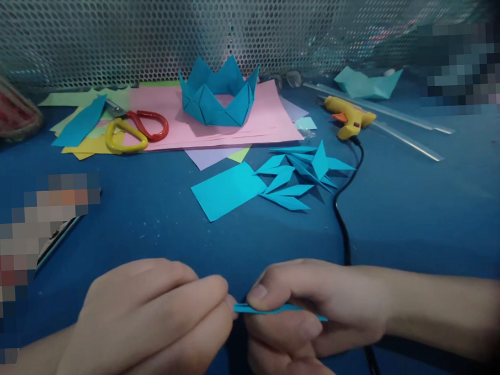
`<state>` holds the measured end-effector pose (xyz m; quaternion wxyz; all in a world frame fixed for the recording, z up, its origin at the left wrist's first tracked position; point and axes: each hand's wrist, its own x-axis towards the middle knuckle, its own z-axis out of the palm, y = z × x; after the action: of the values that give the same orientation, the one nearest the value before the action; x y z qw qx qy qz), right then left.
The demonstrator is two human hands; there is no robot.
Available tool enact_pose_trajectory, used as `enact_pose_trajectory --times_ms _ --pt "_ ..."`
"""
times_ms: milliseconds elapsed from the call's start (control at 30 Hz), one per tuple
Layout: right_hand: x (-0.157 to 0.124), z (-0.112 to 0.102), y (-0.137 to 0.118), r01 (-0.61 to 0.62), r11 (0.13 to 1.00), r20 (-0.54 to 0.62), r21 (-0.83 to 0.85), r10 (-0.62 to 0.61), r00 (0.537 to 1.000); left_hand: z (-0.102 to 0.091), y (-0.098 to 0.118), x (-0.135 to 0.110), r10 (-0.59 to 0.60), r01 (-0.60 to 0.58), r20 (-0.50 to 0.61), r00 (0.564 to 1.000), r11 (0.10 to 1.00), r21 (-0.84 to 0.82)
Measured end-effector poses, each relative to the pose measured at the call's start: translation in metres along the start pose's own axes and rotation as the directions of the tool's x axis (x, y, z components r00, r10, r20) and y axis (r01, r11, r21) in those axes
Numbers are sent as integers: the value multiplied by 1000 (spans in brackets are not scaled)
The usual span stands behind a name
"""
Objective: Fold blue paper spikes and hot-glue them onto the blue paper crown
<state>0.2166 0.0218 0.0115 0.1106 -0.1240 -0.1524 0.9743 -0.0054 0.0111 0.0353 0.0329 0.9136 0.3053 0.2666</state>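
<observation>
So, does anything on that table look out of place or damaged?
Nothing looks plainly damaged. The untidiest spot is the jumble of folded blue pieces, pointing every which way beside a flat blue sheet. Pale specks dot the table, too small to identify.

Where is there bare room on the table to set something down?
Right of the cord, the table is bare between the clear sticks and the right forearm. Another patch, lightly specked, lies between the left hand and the blue card. Crowded: the back, with scissors, pink sheets and crown, and the folded pieces beside the cord.
</observation>
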Motion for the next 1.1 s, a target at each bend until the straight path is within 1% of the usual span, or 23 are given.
enact_pose_trajectory --times_ms 67,100,133,167,200,267,300,333,367,400,467,533,600,700,800,933,1100 --pt "-1 1 -1 2 1000 34 21 -3 999 -2 -6 3 60 -60 10 998 998 -16" --pt "-1 3 -2 11 999 42 39 -13 999 -2 -9 5 63 -63 11 998 997 -42" --pt "-2 4 -4 32 998 21 53 -33 999 -1 -13 9 38 -38 3 999 998 -55" --pt "-2 6 -6 38 998 -29 59 -36 999 0 -16 12 1 -1 -2 1000 998 -61" --pt "-2 8 -9 37 997 -50 69 -34 998 3 -18 15 -41 41 -1 999 997 -59" --pt "-2 11 -14 58 995 -95 82 -50 994 10 -22 19 -115 115 4 993 993 -30" --pt "-2 13 -17 92 991 -111 93 -81 990 14 -23 21 -143 144 23 989 990 -8" --pt "-2 14 -20 154 983 -140 101 -139 980 17 -24 21 -168 167 48 985 986 18" --pt "-3 14 -24 232 967 -176 105 -212 961 20 -25 21 -183 179 90 979 983 46" --pt "-3 14 -27 322 941 -221 102 -294 930 22 -25 21 -186 177 141 972 981 73" --pt "-4 14 -34 483 873 -314 61 -442 840 23 -27 22 -183 159 230 956 980 117" --pt "-5 14 -39 562 827 -395 25 -508 766 22 -27 23 -176 141 282 943 980 143" --pt "-5 14 -41 583 813 -431 10 -522 736 21 -27 25 -176 132 290 941 978 163" --pt "-6 14 -39 590 807 -408 -4 -540 736 19 -25 27 -158 106 291 944 977 185" --pt "-7 14 -37 602 796 -399 -66 -574 715 19 -23 25 -144 86 283 948 974 208" --pt "-5 12 -38 553 809 -464 -197 -574 675 20 -24 22 -149 91 276 950 973 210" --pt "-2 12 -42 574 792 -545 -209 -582 604 21 -27 20 -196 146 291 936 972 182"
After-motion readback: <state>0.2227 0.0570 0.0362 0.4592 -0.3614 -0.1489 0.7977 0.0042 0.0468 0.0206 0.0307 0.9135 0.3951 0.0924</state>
